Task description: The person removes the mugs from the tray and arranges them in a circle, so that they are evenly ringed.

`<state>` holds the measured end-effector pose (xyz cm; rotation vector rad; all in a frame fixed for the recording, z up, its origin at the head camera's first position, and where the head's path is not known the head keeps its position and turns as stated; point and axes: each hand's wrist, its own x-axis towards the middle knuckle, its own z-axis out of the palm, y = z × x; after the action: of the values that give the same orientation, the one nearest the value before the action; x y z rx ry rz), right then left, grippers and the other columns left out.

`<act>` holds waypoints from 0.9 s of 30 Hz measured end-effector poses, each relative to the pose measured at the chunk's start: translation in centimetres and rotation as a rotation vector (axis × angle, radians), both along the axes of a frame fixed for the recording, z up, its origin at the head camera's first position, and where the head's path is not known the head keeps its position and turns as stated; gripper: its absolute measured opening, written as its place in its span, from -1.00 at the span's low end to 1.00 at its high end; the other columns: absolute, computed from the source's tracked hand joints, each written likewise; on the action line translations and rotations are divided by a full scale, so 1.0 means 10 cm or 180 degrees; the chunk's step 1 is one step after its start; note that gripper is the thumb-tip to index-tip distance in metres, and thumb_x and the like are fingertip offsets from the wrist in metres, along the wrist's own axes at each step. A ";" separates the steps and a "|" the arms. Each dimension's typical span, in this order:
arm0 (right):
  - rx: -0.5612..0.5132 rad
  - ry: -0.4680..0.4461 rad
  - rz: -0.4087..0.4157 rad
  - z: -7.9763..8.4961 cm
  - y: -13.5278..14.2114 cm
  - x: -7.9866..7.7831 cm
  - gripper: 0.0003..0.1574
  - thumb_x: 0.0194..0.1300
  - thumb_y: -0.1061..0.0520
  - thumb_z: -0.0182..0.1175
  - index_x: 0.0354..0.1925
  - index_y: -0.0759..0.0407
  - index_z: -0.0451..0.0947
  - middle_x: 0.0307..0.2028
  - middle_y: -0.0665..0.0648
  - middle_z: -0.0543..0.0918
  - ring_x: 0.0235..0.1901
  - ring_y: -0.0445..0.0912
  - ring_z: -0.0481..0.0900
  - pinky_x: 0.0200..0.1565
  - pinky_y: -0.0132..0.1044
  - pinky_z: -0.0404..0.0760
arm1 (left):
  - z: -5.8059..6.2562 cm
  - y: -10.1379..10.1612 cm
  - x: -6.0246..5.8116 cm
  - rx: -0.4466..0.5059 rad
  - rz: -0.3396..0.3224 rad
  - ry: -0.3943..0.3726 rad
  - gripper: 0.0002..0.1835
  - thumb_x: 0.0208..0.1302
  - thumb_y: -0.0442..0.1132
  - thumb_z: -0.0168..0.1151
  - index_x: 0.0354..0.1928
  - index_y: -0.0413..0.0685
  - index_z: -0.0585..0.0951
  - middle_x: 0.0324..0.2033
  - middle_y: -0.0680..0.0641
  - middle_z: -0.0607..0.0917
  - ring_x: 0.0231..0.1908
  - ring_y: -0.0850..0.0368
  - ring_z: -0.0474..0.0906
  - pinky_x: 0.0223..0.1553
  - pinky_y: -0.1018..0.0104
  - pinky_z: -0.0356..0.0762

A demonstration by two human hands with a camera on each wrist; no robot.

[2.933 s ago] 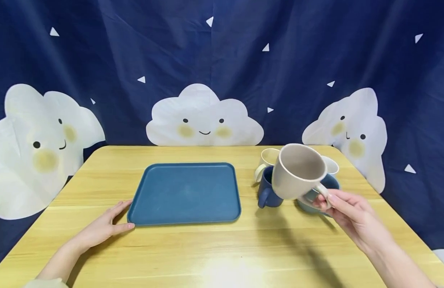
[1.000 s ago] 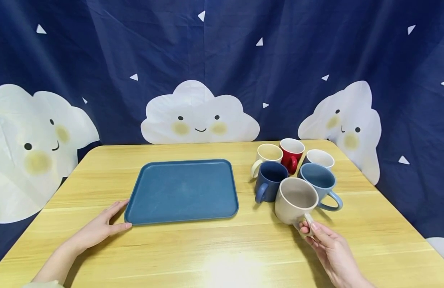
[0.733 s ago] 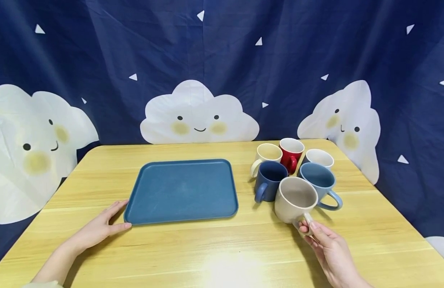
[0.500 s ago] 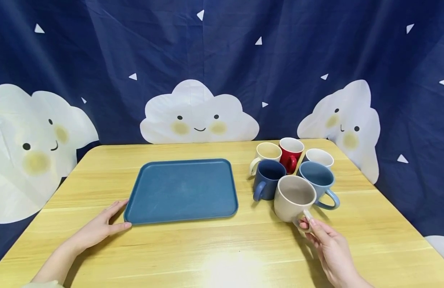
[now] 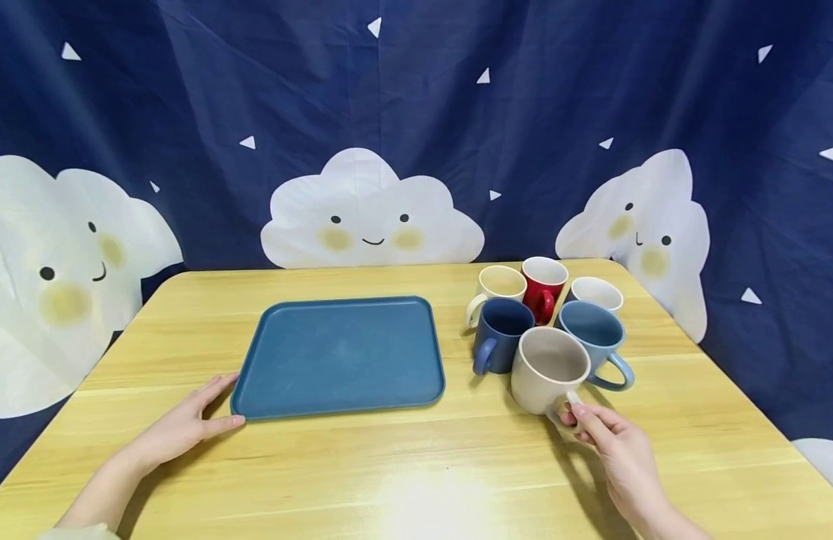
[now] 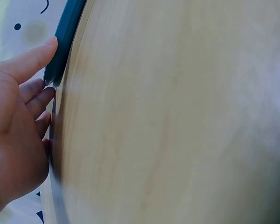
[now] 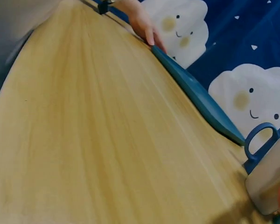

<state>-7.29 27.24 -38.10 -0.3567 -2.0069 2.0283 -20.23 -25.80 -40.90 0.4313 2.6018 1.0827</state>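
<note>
My right hand (image 5: 615, 450) holds a beige mug (image 5: 547, 371) by its handle, thumb on top and fingers curled beneath. The mug stands upright at the front of a group of mugs, overlapping a dark blue mug (image 5: 502, 337) and a light blue mug (image 5: 594, 330) in the head view. On the left, my other hand (image 5: 183, 427) rests with spread, straight fingers at the near left corner of a blue rectangular tray (image 5: 342, 356). In the left wrist view the thumb and fingertips touch the tray's edge (image 6: 67, 42). At the right wrist view's edge, only part of the beige mug (image 7: 266, 184) shows.
Behind stand a cream mug (image 5: 502, 281), a red mug (image 5: 544, 281) with white inside, and a white-lined mug (image 5: 596, 291) partly hidden by the light blue one. Everything sits on a wooden table (image 5: 335, 480). A dark blue curtain (image 5: 416, 90) with clouds hangs behind it.
The beige mug has come down from above the other mugs to the front of the group. Lately it has edged slightly left, the right hand still on its handle. The left hand stays put.
</note>
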 end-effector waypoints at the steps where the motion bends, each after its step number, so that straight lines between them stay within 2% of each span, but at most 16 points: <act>1: 0.0039 -0.0033 -0.0011 0.00 0.00 0.00 -0.81 0.30 0.19 0.14 -0.35 0.22 0.68 -0.48 -0.03 0.68 -0.46 -0.27 0.51 -0.36 -0.45 0.50 | 0.00 0.00 0.00 0.0004 -0.0002 -0.0007 -0.10 0.20 -0.02 0.23 0.42 -0.24 0.01 0.32 -0.53 -0.12 0.27 -0.53 -0.23 0.03 -0.48 -0.11; 7: -0.0006 -0.0127 0.0051 0.00 0.01 0.02 -0.76 0.32 0.14 0.14 -0.29 0.28 0.68 -0.46 -0.02 0.69 -0.44 -0.26 0.51 -0.34 -0.43 0.51 | -0.01 0.00 0.00 0.0025 -0.0001 -0.0013 -0.10 0.19 -0.02 0.24 0.42 -0.24 0.01 0.32 -0.53 -0.13 0.27 -0.54 -0.24 0.03 -0.48 -0.11; 13: -0.0330 -0.0073 0.0258 -0.01 0.02 0.02 -0.75 0.36 0.17 0.07 -0.28 0.05 0.70 -0.39 -0.02 0.70 -0.38 -0.25 0.54 -0.29 -0.42 0.52 | -0.02 -0.01 0.00 0.0028 -0.0002 0.0022 -0.10 0.19 -0.03 0.23 0.41 -0.26 0.01 0.32 -0.54 -0.12 0.27 -0.54 -0.23 0.03 -0.48 -0.12; 17: -0.0476 -0.0016 0.0338 -0.01 0.02 0.02 -0.70 0.39 0.19 0.02 -0.27 -0.01 0.70 -0.37 -0.03 0.70 -0.35 -0.26 0.55 -0.28 -0.44 0.51 | -0.02 0.00 -0.01 0.0023 -0.0006 0.0008 -0.10 0.20 -0.03 0.24 0.42 -0.24 0.01 0.32 -0.54 -0.13 0.27 -0.54 -0.24 0.03 -0.48 -0.12; 22: -0.0488 0.0053 0.0318 -0.01 -0.01 0.02 -0.69 0.39 0.20 0.01 -0.27 -0.03 0.70 -0.37 -0.04 0.70 -0.36 -0.26 0.53 -0.28 -0.44 0.51 | -0.02 0.00 -0.01 0.0044 -0.0008 -0.0034 -0.10 0.20 -0.03 0.23 0.42 -0.24 0.00 0.32 -0.53 -0.14 0.27 -0.54 -0.25 0.03 -0.48 -0.12; 27: -0.0425 0.0095 0.0229 0.01 -0.02 -0.01 -0.71 0.35 0.27 0.05 -0.33 0.06 0.69 -0.41 0.00 0.69 -0.40 -0.26 0.55 -0.33 -0.45 0.53 | -0.01 0.00 -0.01 0.0071 -0.0001 -0.0054 -0.10 0.20 -0.04 0.23 0.41 -0.26 -0.01 0.32 -0.53 -0.15 0.27 -0.54 -0.26 0.03 -0.48 -0.14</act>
<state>-7.34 27.09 -38.04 -0.2828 -1.8979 2.2046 -20.30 -25.84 -40.98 0.4255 2.5772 1.1114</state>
